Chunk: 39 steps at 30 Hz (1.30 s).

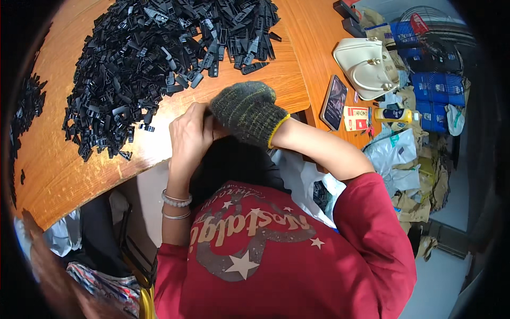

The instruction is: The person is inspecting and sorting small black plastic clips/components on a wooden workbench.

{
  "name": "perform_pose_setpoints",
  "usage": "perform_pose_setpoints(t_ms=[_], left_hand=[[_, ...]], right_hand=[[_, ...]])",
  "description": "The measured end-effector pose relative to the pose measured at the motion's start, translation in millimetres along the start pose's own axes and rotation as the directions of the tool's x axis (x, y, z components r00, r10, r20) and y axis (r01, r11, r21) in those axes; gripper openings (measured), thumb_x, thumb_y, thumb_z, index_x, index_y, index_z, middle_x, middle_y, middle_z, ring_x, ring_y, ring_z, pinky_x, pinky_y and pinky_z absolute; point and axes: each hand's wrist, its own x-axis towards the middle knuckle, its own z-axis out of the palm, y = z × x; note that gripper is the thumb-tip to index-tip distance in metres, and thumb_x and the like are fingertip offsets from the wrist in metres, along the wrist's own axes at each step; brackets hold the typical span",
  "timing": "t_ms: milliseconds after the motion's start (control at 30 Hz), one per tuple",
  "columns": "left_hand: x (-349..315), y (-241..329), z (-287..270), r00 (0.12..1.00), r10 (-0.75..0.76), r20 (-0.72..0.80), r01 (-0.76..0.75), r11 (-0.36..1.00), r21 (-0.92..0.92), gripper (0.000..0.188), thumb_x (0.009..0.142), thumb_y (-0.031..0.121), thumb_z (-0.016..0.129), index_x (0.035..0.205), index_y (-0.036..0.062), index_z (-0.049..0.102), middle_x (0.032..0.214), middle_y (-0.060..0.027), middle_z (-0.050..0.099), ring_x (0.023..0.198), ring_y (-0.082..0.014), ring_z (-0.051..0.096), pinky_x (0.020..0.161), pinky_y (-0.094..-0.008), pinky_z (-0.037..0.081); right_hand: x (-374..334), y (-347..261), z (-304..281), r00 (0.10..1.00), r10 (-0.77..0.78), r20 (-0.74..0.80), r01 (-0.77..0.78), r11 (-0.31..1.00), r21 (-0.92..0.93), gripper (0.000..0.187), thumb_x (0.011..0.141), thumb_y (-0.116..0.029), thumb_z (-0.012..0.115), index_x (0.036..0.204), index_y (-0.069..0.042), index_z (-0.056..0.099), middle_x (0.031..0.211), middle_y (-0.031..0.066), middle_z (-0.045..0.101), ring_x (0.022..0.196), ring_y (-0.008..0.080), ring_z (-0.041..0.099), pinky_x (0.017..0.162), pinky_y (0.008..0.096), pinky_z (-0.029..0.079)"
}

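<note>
My left hand (188, 133) is bare, with two bracelets on the wrist. My right hand (249, 109) wears a dark knitted glove with a yellow cuff. The two hands are pressed together at the near edge of the wooden table (58, 165), fingers curled inward. Whatever lies between them is hidden. Just beyond them spreads a big heap of small black plastic clips (159, 53), its nearest pieces a short way left of my left hand.
A smaller patch of black clips (29, 106) lies at the far left. On the table's right sit a white handbag (366, 66), a phone (333, 102), a red and white packet (356, 118) and a yellow bottle (396, 114). Blue packs (433, 95) and plastic bags (393, 154) crowd the floor.
</note>
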Motion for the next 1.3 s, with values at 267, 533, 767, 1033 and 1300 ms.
perform_pose_setpoints(t_ms=[267,533,767,1033,1300], left_hand=[[-2.8,2.3,-12.2,0.987,0.029,-0.157,-0.038,0.998,-0.057,0.012,0.08,0.0,0.064,0.09,0.0015,0.058,0.08,-0.0145,0.055,0.068,-0.0349,0.058,0.063,-0.041,0.047],[-17.9,7.8,-24.8,0.907,-0.13,0.399,0.419,0.218,-0.881,0.04,0.101,0.023,0.045,0.124,-0.0084,0.053,0.107,-0.0249,0.066,0.08,-0.0303,0.071,0.062,-0.0276,0.057],[-17.5,26.3,-8.3,0.891,-0.207,0.405,0.453,0.332,-0.827,0.02,0.097,0.012,0.056,0.105,-0.0058,0.061,0.078,-0.0151,0.068,0.064,-0.0223,0.069,0.054,-0.0255,0.055],[-19.3,57.5,11.0,0.942,-0.209,0.261,0.329,0.715,-0.617,0.022,0.097,0.007,0.053,0.115,-0.0053,0.054,0.082,-0.01,0.065,0.058,-0.0127,0.062,0.051,-0.0211,0.048],[-19.7,37.4,30.1,0.899,-0.26,0.353,0.435,0.621,-0.651,0.026,0.099,0.019,0.054,0.108,-0.0046,0.06,0.079,-0.0076,0.063,0.061,-0.0102,0.06,0.057,-0.0212,0.048]], right_hand=[[-15.9,-2.6,-0.5,0.959,0.282,-0.033,-0.264,0.928,0.262,0.024,0.087,-0.02,0.064,0.11,-0.014,0.063,0.091,0.0095,0.067,0.077,0.0256,0.066,0.067,0.0313,0.052],[-56.8,-9.7,-27.2,0.753,0.521,0.402,-0.43,-0.072,0.9,0.03,0.092,-0.003,0.058,0.122,-0.004,0.061,0.11,0.0044,0.067,0.093,0.0108,0.064,0.068,0.023,0.051],[-63.9,-14.2,-25.8,0.789,0.486,0.376,-0.354,-0.139,0.925,0.03,0.091,-0.004,0.06,0.122,-0.002,0.06,0.102,0.0054,0.07,0.088,0.0107,0.066,0.066,0.0222,0.053],[-101.1,-28.6,-51.9,0.634,0.669,0.387,-0.499,-0.028,0.866,0.027,0.087,-0.007,0.066,0.113,-0.001,0.065,0.095,0.0068,0.07,0.077,0.012,0.066,0.066,0.0256,0.053],[-242.9,3.2,-133.4,0.237,0.632,0.738,-0.91,0.41,-0.059,0.029,0.08,-0.03,0.068,0.094,-0.005,0.07,0.095,0.0142,0.068,0.082,0.0312,0.064,0.075,0.0374,0.051]])
